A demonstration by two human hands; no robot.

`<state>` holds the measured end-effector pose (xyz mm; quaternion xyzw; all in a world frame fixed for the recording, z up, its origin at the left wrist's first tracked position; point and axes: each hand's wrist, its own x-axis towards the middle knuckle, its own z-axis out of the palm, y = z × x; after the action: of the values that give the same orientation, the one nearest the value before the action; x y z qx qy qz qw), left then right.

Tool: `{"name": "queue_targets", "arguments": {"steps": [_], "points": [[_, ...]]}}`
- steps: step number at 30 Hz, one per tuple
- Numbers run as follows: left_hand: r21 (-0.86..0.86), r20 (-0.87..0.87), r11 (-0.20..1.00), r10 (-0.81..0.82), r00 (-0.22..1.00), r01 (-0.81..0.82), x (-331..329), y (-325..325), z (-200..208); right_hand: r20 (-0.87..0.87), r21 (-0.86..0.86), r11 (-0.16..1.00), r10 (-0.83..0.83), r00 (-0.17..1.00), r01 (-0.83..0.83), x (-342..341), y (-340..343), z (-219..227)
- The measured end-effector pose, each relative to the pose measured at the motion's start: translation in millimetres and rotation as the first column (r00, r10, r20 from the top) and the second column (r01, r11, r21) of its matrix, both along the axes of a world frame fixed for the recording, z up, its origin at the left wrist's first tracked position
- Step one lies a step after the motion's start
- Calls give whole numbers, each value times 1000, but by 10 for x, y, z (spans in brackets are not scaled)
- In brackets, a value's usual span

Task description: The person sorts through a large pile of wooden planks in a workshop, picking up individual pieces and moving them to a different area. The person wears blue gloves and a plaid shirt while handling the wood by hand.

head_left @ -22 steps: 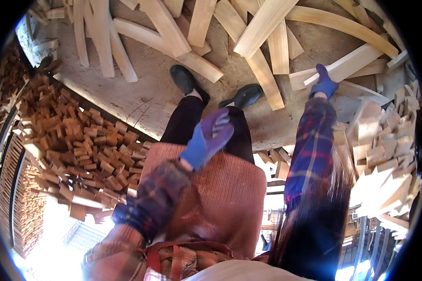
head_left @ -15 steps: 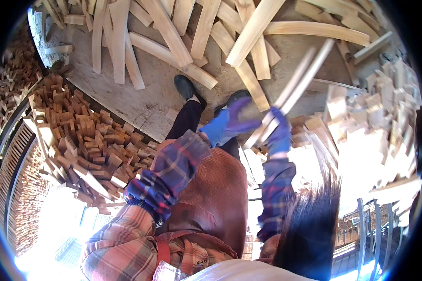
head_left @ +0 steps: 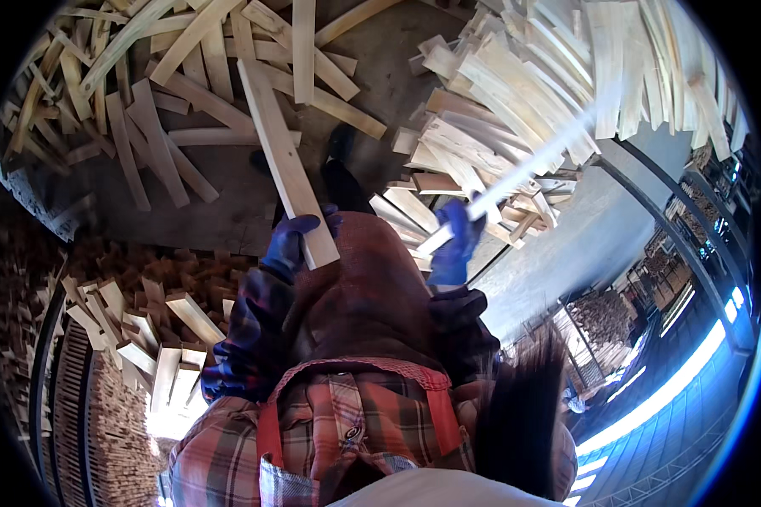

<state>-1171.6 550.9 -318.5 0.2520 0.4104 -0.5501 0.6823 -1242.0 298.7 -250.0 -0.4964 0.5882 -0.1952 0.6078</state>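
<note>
My left hand [head_left: 289, 240], in a blue glove, is closed round the near end of a flat wooden board [head_left: 281, 152]. The board slants up and away to the left over my feet. In its matching glove, my right hand [head_left: 457, 241] grips a narrow wooden strip [head_left: 516, 177] close to its near end. That strip points to the far right, seen edge-on and smeared by motion. Its far end overlaps a stacked heap of pale boards [head_left: 499, 93]. Both hands are in front of my reddish-brown apron [head_left: 355, 287], apart from each other.
Loose boards [head_left: 203, 101] lie criss-cross on the floor at the far left. Stacked short wood pieces [head_left: 144, 321] fill the near left, beside a dark metal rail [head_left: 46, 363]. A curved metal frame [head_left: 676, 211] stands on the right, next to the pale heap.
Two boards together in my right hand have become one in each hand. My left hand, open before, has closed on a board. The view has swung toward the right.
</note>
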Motion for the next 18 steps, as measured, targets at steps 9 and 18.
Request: {"name": "queue_targets", "arguments": {"steps": [9,18], "points": [[203,161,917,316,935,-344,-168,228,-257,-437,272,962,108,893,16,-103,-1363,-1217],[258,225,708,618,753,-658,-62,109,-1124,-647,-287,-211,762,27,-934,3202,626,-3529]]}}
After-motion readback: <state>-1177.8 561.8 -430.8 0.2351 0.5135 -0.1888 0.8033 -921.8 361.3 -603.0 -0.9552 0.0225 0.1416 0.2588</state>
